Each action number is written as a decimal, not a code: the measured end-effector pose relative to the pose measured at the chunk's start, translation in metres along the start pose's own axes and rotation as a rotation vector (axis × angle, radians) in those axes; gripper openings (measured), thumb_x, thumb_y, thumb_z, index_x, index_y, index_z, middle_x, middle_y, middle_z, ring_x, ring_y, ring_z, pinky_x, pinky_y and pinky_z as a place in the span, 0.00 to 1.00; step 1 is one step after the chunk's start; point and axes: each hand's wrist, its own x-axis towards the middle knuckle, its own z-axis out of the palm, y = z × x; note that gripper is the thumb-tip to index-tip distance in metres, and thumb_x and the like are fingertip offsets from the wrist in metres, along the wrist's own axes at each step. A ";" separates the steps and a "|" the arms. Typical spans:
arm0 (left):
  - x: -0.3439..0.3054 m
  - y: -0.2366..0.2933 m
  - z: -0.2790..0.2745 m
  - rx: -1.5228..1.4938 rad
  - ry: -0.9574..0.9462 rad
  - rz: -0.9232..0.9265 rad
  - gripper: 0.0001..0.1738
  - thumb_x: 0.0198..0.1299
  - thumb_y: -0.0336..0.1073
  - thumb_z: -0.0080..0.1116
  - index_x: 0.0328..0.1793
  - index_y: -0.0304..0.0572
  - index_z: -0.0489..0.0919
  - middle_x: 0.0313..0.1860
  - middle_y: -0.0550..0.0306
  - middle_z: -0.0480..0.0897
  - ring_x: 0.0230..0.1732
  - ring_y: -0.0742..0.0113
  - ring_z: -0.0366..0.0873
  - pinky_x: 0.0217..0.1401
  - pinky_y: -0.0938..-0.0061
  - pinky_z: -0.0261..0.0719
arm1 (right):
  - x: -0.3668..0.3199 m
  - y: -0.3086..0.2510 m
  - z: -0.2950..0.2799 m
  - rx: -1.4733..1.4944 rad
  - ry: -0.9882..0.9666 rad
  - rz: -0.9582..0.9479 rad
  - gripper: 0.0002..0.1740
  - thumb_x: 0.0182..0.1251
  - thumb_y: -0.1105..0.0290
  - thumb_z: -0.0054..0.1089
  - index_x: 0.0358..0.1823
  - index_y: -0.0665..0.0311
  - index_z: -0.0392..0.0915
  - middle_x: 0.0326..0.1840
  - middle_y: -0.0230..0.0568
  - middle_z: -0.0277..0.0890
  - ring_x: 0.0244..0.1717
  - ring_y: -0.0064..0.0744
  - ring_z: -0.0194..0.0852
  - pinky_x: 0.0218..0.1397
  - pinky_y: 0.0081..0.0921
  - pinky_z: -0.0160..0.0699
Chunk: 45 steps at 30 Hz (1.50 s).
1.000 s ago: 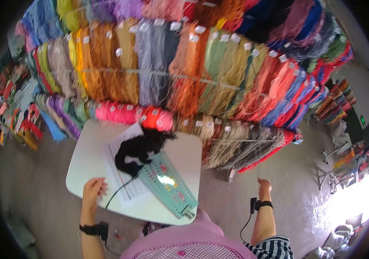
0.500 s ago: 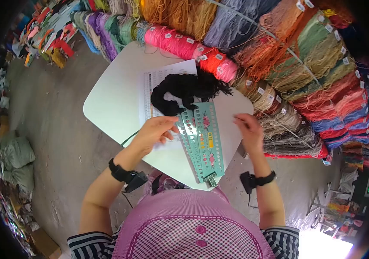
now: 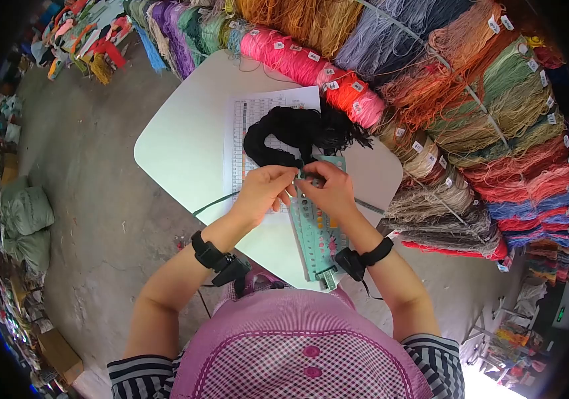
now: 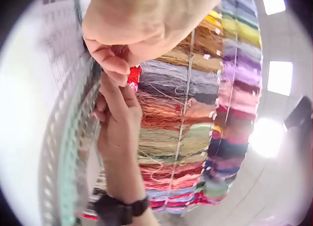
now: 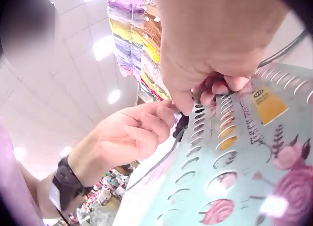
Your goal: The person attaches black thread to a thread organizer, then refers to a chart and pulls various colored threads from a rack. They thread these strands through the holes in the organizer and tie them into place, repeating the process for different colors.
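Both hands meet at the top end of a mint-green perforated card (image 3: 308, 233), beside a looped bundle of black yarn (image 3: 268, 143). My left hand (image 3: 264, 193) pinches at the yarn's lower end with thumb and forefinger. Fingertip to fingertip with it, my right hand (image 3: 331, 189) pinches the same spot, its other fingers curled. In the right wrist view, dark yarn (image 5: 181, 125) shows below the touching fingertips, over the card's row of holes; the fingers hide most of the pinched part. The left wrist view has the card (image 4: 68, 152) edge-on beside both hands.
A printed sheet (image 3: 238, 113) lies under the yarn on the white table (image 3: 185, 133). A dark green cord (image 3: 214, 201) crosses the table. Racks of coloured yarn (image 3: 491, 166) stand beyond and to the right; pink rolls (image 3: 284, 56) border the table's far edge.
From apart, both hands have come in over the table and met at the card's top by the black yarn. The head view has swung down and turned.
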 end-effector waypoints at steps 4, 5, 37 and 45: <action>0.008 -0.001 0.010 0.091 0.062 0.116 0.12 0.64 0.35 0.57 0.49 0.34 0.78 0.34 0.54 0.81 0.30 0.72 0.80 0.25 0.81 0.77 | -0.002 -0.008 -0.005 0.133 0.005 0.099 0.19 0.48 0.62 0.71 0.40 0.64 0.81 0.33 0.33 0.80 0.28 0.21 0.74 0.33 0.23 0.75; 0.011 -0.002 0.013 0.091 0.063 0.117 0.12 0.64 0.35 0.57 0.49 0.34 0.78 0.34 0.54 0.81 0.30 0.72 0.80 0.25 0.81 0.77 | -0.002 -0.006 -0.006 0.133 0.006 0.098 0.19 0.48 0.62 0.71 0.40 0.64 0.81 0.33 0.33 0.80 0.28 0.21 0.74 0.33 0.23 0.75; -0.010 0.029 -0.018 -0.238 -0.077 0.207 0.10 0.61 0.27 0.57 0.48 0.39 0.82 0.31 0.58 0.83 0.25 0.77 0.73 0.27 0.83 0.69 | -0.002 -0.008 -0.004 -0.095 -0.097 0.107 0.36 0.44 0.63 0.75 0.58 0.54 0.68 0.37 0.37 0.74 0.36 0.34 0.77 0.44 0.32 0.78; 0.005 0.015 0.007 0.440 -0.158 -0.059 0.15 0.61 0.41 0.61 0.49 0.39 0.78 0.19 0.62 0.74 0.17 0.75 0.70 0.21 0.81 0.67 | -0.002 -0.010 0.009 -0.133 -0.088 0.013 0.45 0.44 0.64 0.72 0.65 0.54 0.57 0.43 0.43 0.74 0.41 0.44 0.79 0.47 0.37 0.78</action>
